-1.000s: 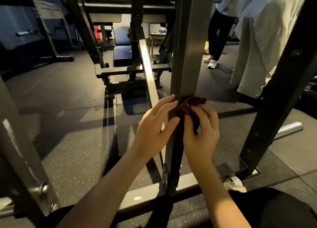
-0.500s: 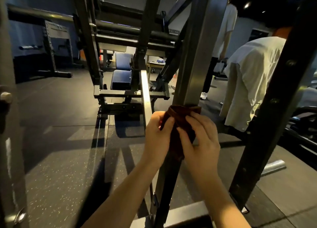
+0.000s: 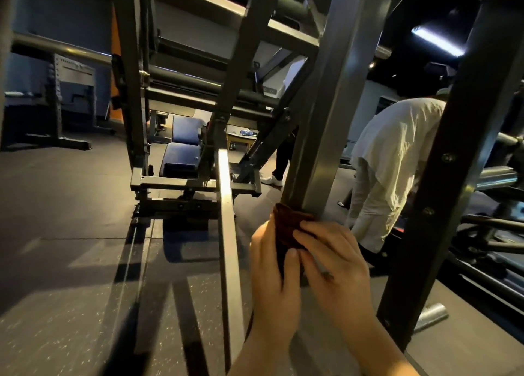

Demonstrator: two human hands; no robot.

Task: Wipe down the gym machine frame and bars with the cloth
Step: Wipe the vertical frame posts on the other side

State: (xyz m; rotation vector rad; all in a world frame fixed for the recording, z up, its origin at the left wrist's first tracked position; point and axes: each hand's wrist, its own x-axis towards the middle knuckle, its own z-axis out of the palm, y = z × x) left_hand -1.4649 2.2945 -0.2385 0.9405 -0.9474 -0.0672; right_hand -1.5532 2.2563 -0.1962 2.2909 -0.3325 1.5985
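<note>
Head view: left hand (image 3: 273, 279) and right hand (image 3: 336, 265) both grip the dark reddish-brown cloth (image 3: 287, 222) wrapped round the grey square steel upright (image 3: 326, 120).

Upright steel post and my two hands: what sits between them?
The dark red cloth, pressed to the post by left hand and right hand; head view.

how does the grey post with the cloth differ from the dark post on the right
The grey post is pale and catches light; the dark post is near black. The grey post has the cloth on it, gripped by the left hand and right hand; the dark post is untouched and shows bolts. Both lean the same way.
</note>
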